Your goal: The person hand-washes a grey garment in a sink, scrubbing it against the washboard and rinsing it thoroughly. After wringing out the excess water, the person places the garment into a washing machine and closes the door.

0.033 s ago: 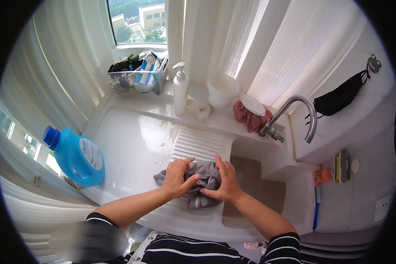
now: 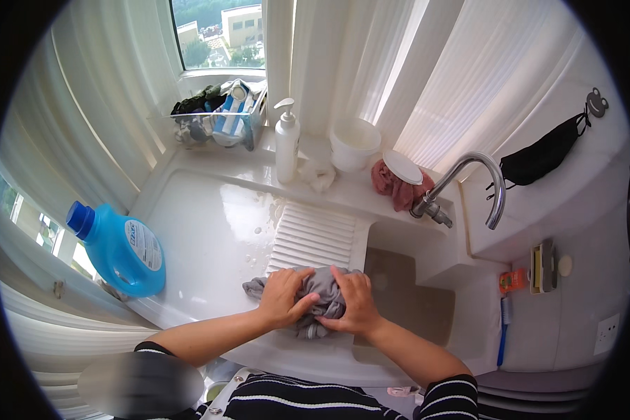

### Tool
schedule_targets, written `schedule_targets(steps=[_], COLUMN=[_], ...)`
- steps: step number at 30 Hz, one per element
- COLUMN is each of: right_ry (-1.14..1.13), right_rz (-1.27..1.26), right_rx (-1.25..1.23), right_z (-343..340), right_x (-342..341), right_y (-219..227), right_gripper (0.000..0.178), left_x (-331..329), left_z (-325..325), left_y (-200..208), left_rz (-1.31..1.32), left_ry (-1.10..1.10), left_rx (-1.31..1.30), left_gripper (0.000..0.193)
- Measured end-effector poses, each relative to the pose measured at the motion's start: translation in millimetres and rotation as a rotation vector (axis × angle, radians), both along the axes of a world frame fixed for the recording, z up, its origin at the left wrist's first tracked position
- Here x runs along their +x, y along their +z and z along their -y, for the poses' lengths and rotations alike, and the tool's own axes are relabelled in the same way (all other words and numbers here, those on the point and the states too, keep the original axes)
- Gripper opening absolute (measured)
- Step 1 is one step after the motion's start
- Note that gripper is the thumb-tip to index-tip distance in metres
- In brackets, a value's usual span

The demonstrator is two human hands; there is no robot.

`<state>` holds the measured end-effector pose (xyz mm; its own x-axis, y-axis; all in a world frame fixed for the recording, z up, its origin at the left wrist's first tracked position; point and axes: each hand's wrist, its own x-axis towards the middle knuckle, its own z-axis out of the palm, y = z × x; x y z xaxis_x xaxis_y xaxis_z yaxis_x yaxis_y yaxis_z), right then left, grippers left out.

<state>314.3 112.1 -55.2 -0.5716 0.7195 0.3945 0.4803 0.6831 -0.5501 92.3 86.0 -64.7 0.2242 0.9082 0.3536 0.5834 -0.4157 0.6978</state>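
Observation:
A bunched grey cloth (image 2: 322, 288), looking like a piece of clothing, lies on the lower end of the white ribbed washboard (image 2: 313, 231) at the left of the sink basin (image 2: 434, 315). From the left side, my left hand (image 2: 283, 299) is closed on it, thumb pressing across the top. My right hand (image 2: 357, 304) grips its right side, fingers over the far edge and thumb on the near part. A loose end of the cloth sticks out left of my left hand. Folds under both palms are hidden.
A blue detergent bottle (image 2: 129, 252) stands at the left. Along the back are a clear bin (image 2: 248, 129), a white pump bottle (image 2: 287, 147), a white tub (image 2: 355, 145) and a reddish cloth (image 2: 393, 189). The curved faucet (image 2: 493, 182) overhangs the right; a blue brush (image 2: 504, 332) is beyond the basin.
Both hands and the grey cloth have slid slightly toward me, baring more of the washboard's ridges. The cloth is bunched more tightly.

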Motion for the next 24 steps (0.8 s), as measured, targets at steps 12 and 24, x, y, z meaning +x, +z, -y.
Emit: schedule_targets(steps=[12, 24], right_ry=[-0.308, -0.509], right_rz=[0.121, 0.058], right_rx=[-0.333, -0.17], right_z=[-39.4, -78.3], right_x=[-17.1, -35.9], right_y=[-2.2, -40.5], right_gripper=[0.064, 0.056], left_x=[10.0, 18.8], left_z=[-54.7, -97.7], left_y=[22.4, -17.0], left_rz=[-0.312, -0.235], left_ry=[0.241, 0.321], left_rx=[-0.438, 0.046], left_gripper=[0.061, 0.036])
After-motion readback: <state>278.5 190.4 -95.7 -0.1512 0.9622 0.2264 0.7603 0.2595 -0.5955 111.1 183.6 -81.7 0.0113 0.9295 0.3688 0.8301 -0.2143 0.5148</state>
